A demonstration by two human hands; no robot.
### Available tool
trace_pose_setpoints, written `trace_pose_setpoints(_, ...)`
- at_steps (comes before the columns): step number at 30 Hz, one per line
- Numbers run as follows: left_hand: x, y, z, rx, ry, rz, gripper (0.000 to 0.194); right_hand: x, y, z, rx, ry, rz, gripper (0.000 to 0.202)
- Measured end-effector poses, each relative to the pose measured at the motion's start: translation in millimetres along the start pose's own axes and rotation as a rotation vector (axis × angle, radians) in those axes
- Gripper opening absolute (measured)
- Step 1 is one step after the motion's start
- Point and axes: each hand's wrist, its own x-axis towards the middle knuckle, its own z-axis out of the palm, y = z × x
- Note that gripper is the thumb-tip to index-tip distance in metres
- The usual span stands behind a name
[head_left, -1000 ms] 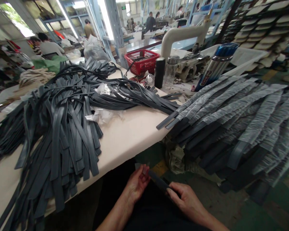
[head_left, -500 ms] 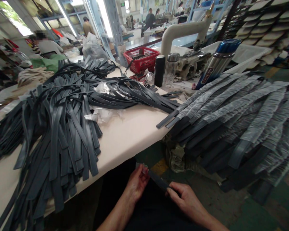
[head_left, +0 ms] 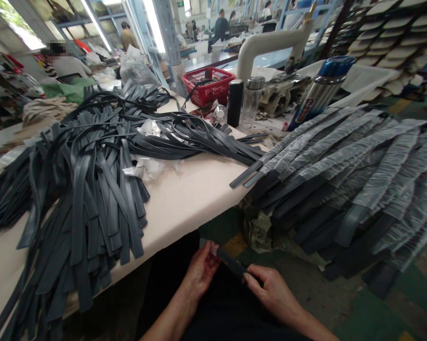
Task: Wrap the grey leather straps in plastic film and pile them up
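Room: a workshop hall with racks of pale shoe soles (head_left: pixel 387 33) far right and people at benches far back.
Table (head_left: pixel 195 194): cream, smooth, matte top.
Strap heap (head_left: pixel 93 189): flat, dark grey, leathery strips fanned over the table's left side.
Wrapped straps (head_left: pixel 348 166): right stack, ends sleeved in crinkled clear plastic.
Basket (head_left: pixel 208 87): red mesh plastic, far centre, holding dark straps.
Flask (head_left: pixel 320 92): shiny steel, blue cap, tilted.
Strap (head_left: pixel 231 263): one short dark strip, near centre, below the table edge.
Left hand (head_left: pixel 201 272): pinching the strap's left end.
Right hand (head_left: pixel 273 293): gripping its right part.
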Motion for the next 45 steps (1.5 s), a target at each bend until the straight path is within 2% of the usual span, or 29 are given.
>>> trace_pose_setpoints(6, 2, -4, -2.2, 0.038, -0.024, -0.01, 0.007, -1, 1, 2, -0.023, 0.005, 0.006, 0.032)
trace_pose_setpoints(13, 0, -18, 6.0, 0.097, -0.069, -0.076, 0.013, 25, -12, 13, 0.034, 0.008, -0.02, 0.037)
trace_pose_setpoints(17, 8, -12, 14.7, 0.085, -0.049, -0.078, 0.014, 13, -20, -7, 0.096, -0.011, -0.053, 0.039)
trace_pose_setpoints(21, 10, -11, 20.7, 0.059, -0.033, -0.103, 0.015, -5, -17, -29, 0.066, -0.018, 0.002, 0.048)
trace_pose_setpoints(25, 1, -27, 34.0, 0.069, -0.116, -0.174, 0.014, 16, -13, -24, 0.03, 0.028, 0.003, 0.045)
trace_pose_setpoints(28, 1, -33, 42.7, 0.067, -0.147, -0.165, 0.015, 31, -16, -21, 0.059, 0.054, 0.003, 0.049)
trace_pose_setpoints(31, 9, -27, 42.6, 0.064, -0.13, -0.144, 0.017, 18, -22, -34, 0.013, 0.027, 0.001, 0.055)
trace_pose_setpoints(34, 14, -25, 40.0, 0.062, -0.107, -0.156, 0.017, 1, -24, -48, -0.065, 0.001, 0.008, 0.05)
trace_pose_setpoints(36, 12, -30, 41.4, 0.064, -0.136, -0.182, 0.018, 4, -24, -47, -0.093, 0.014, 0.011, 0.048)
trace_pose_setpoints(39, 7, -40, 46.8, 0.049, -0.191, -0.203, 0.016, 25, -24, -36, -0.126, 0.067, 0.028, 0.046)
trace_pose_setpoints(41, 9, -42, 48.5, 0.036, -0.179, -0.188, 0.015, 33, -23, -32, -0.14, 0.09, 0.04, 0.048)
trace_pose_setpoints(45, 24, -34, 43.4, 0.03, -0.109, -0.157, 0.014, 16, -19, -42, -0.185, 0.029, 0.021, 0.056)
